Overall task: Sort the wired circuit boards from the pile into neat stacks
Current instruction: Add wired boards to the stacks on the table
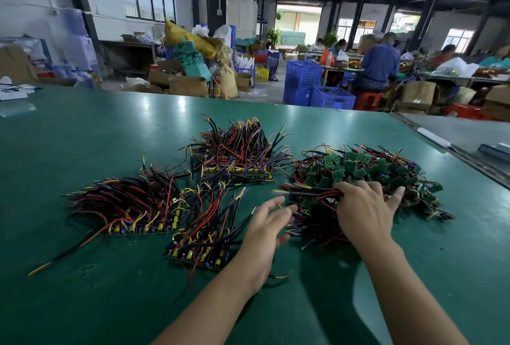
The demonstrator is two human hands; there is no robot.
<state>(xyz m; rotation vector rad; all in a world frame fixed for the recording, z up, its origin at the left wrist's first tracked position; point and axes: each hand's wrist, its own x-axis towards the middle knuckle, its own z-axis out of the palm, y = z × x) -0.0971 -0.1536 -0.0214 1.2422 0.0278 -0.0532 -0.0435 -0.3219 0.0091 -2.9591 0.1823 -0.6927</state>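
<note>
— What was closest to the camera?

— Two bare forearms reaching out over the green table. The left hand hung just above the tabletop, blurred, with its fingers straight and spread and nothing in them.

— And the right hand?

— The right hand lay on the near left edge of the pile of wired circuit boards. Its thumb was stretched out to the right, and its fingers were bent down over a blurred bundle of red and black wires that stuck out to the left. I could not tell whether it actually gripped that bundle.

— Where were the sorted boards?

— All left of the pile. The near stack lay just beside the left hand, on its left, the boards in a row with their wires fanning away. The left stack sat further left, its wires meeting the near stack's. The far stack lay beyond both hands, close to the pile's left edge.

— Any containers?

— Past the table's far edge, blue crates stood on the floor, one taller than the other, with their contents hidden. A yellow crate sat further back. Open cardboard boxes lay to the left, and what was in them was too small to make out.
</note>
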